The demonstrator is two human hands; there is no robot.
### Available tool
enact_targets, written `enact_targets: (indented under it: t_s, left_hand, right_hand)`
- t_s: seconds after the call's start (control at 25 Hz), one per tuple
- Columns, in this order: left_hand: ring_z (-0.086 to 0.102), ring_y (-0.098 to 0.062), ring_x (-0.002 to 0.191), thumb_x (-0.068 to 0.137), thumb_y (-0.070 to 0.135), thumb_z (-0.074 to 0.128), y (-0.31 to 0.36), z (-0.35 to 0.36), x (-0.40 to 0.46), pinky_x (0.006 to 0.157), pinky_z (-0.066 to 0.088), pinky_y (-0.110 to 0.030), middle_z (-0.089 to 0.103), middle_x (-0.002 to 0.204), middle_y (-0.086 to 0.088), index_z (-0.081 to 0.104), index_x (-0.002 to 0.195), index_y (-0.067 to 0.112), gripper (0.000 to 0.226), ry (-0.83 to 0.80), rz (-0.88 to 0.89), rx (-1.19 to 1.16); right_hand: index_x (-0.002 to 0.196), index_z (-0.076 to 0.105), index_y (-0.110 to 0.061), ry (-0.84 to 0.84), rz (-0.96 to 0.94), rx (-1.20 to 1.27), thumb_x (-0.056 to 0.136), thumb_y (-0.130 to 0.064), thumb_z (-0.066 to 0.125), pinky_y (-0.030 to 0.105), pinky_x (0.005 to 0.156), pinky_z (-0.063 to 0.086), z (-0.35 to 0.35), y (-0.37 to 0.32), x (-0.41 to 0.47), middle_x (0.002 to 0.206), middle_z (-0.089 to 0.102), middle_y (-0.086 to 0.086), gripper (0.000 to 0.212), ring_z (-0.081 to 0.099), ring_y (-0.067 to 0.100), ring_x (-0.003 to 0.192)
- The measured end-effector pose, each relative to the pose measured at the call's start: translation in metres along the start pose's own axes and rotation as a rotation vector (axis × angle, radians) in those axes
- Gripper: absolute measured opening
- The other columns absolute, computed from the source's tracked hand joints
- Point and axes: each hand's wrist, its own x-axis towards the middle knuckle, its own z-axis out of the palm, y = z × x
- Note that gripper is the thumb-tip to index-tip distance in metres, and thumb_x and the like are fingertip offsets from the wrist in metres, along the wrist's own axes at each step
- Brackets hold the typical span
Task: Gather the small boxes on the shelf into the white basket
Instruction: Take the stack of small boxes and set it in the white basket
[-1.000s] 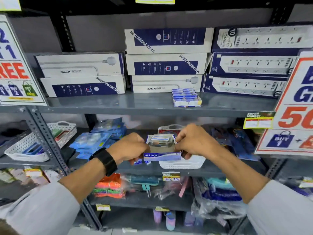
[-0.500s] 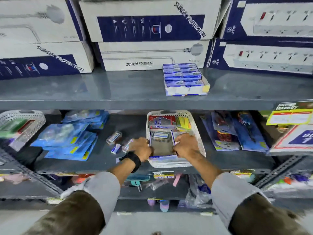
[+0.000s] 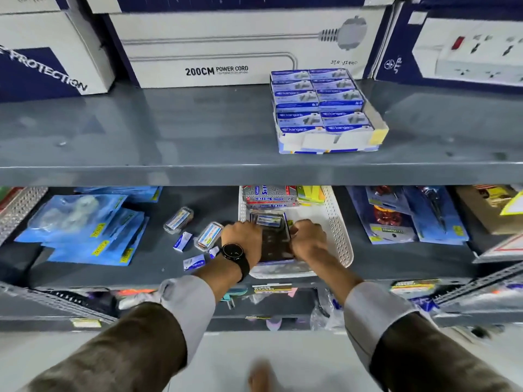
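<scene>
Hands are meeting inside the white basket [image 3: 338, 222] on the lower shelf [image 3: 158, 261]: your left hand [image 3: 240, 239] and right hand [image 3: 308, 240] are each gripping one side of a dark flat pack [image 3: 276, 241], holding it in the basket. Several small boxes [image 3: 182, 241] are lying loose on the shelf just left of your watch [image 3: 233, 254].

Evenly lit from above; soft glare on the upper shelf [image 3: 175, 131]. Dimmer beneath it. Bent by wide-angle distortion at the edges. Blurred sleeves [image 3: 135, 349] and corners.
</scene>
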Motion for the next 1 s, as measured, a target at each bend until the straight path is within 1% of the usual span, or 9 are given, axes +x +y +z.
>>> enact_targets:
  t_s: [0.12, 0.28, 0.44, 0.52, 0.56, 0.72, 0.84, 0.92, 1.0]
  left_hand:
    - [0.069, -0.038, 0.094, 0.086, 0.01, 0.049, -0.001, -0.003, -0.004, 0.068, 0.045, -0.04, 0.073, 0.102, -0.014, 0.068, 0.099, 0.012, 0.024, 0.021, 0.021, 0.019]
    - [0.07, -0.035, 0.083, 0.087, 0.031, 0.054, -0.014, -0.021, -0.025, 0.063, 0.046, -0.035, 0.075, 0.095, -0.013, 0.069, 0.093, 0.017, 0.022, 0.096, -0.033, -0.215]
    - [0.065, -0.014, 0.077, 0.092, 0.044, 0.059, -0.025, -0.057, -0.085, 0.066, 0.052, -0.029, 0.072, 0.101, 0.004, 0.067, 0.125, 0.035, 0.036, 0.286, 0.009, -0.54]
    - [0.055, 0.001, 0.068, 0.091, 0.044, 0.063, -0.026, -0.081, -0.124, 0.063, 0.043, -0.014, 0.067, 0.092, 0.012, 0.069, 0.123, 0.036, 0.034, 0.423, 0.074, -0.604]
    - [0.056, 0.003, 0.066, 0.09, 0.046, 0.063, -0.027, -0.093, -0.141, 0.063, 0.037, -0.009, 0.064, 0.086, 0.016, 0.07, 0.119, 0.037, 0.032, 0.467, 0.103, -0.625]
    - [0.064, 0.001, 0.074, 0.088, 0.05, 0.062, -0.031, -0.164, -0.186, 0.065, 0.041, -0.007, 0.07, 0.082, 0.022, 0.073, 0.111, 0.04, 0.028, 0.638, 0.178, -0.736]
    - [0.062, 0.014, 0.072, 0.087, 0.05, 0.064, -0.036, -0.219, -0.179, 0.066, 0.042, -0.003, 0.072, 0.082, 0.027, 0.076, 0.108, 0.037, 0.027, 0.722, 0.167, -0.86]
    - [0.061, 0.011, 0.068, 0.089, 0.049, 0.061, -0.04, -0.25, -0.163, 0.065, 0.042, -0.004, 0.067, 0.075, 0.029, 0.075, 0.108, 0.037, 0.027, 0.711, 0.152, -0.808]
    - [0.067, -0.007, 0.068, 0.092, 0.046, 0.057, -0.043, -0.273, -0.138, 0.07, 0.056, -0.027, 0.071, 0.07, 0.018, 0.073, 0.105, 0.03, 0.026, 0.605, 0.143, -0.794]
  right_hand:
    - [0.102, 0.075, -0.017, 0.005, -0.042, -0.022, 0.083, -0.006, 0.066, 0.036, 0.083, 0.057, -0.002, 0.002, -0.006, 0.105, 0.077, 0.013, 0.023, 0.071, 0.033, 0.095]
    - [0.104, 0.075, -0.019, 0.043, -0.159, 0.002, 0.078, -0.009, 0.065, 0.036, 0.082, 0.059, -0.022, 0.006, -0.036, 0.097, 0.077, 0.009, 0.029, 0.071, 0.032, 0.09]
    - [0.104, 0.078, -0.022, 0.228, -0.428, 0.149, 0.083, -0.014, 0.072, 0.03, 0.082, 0.059, -0.057, 0.003, -0.103, 0.093, 0.08, -0.004, 0.023, 0.074, 0.015, 0.08]
    - [0.106, 0.077, -0.024, 0.3, -0.557, 0.217, 0.085, -0.017, 0.076, 0.024, 0.079, 0.059, -0.078, 0.002, -0.143, 0.097, 0.08, -0.009, 0.022, 0.072, 0.005, 0.077]
    - [0.108, 0.077, -0.024, 0.325, -0.612, 0.26, 0.086, -0.017, 0.077, 0.02, 0.077, 0.058, -0.09, 0.0, -0.16, 0.098, 0.079, -0.011, 0.023, 0.071, 0.003, 0.078]
    - [0.107, 0.077, -0.026, 0.449, -0.809, 0.462, 0.086, -0.018, 0.078, 0.01, 0.074, 0.052, -0.155, -0.022, -0.216, 0.095, 0.076, -0.016, 0.023, 0.072, 0.001, 0.083]
    - [0.108, 0.075, -0.028, 0.551, -0.866, 0.563, 0.086, -0.02, 0.075, 0.011, 0.076, 0.053, -0.211, -0.048, -0.226, 0.089, 0.076, -0.02, 0.024, 0.073, -0.002, 0.081]
    - [0.109, 0.076, -0.026, 0.6, -0.842, 0.553, 0.088, -0.019, 0.073, 0.018, 0.077, 0.057, -0.244, -0.064, -0.216, 0.092, 0.078, -0.015, 0.022, 0.073, 0.001, 0.08]
    - [0.114, 0.075, -0.019, 0.621, -0.755, 0.429, 0.093, -0.015, 0.066, 0.03, 0.085, 0.058, -0.27, -0.079, -0.197, 0.1, 0.079, -0.006, 0.023, 0.073, 0.008, 0.088]
